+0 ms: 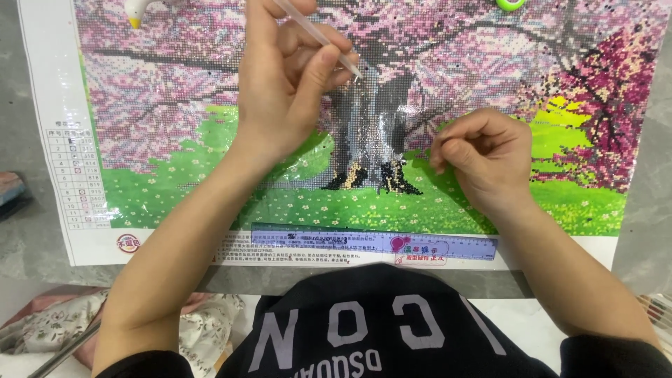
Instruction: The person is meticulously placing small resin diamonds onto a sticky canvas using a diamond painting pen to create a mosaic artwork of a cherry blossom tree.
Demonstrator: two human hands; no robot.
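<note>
The diamond-painting canvas (175, 175) lies flat on the grey table (28, 84), which keeps its grid steady under the tip. The left hand (280, 91), wrist raised, pinches a thin white applicator pen (318, 35), slanted so its tip meets the grey tree trunk (367, 115). The right hand (483, 157) rests curled on the canvas, fingertips pinched together; whether they hold anything I cannot tell

Left hand (283, 84) gripping pen (318, 35) over canvas (175, 140)

Canvas (210, 161) open between hands; ruler (315, 241) below.
</note>
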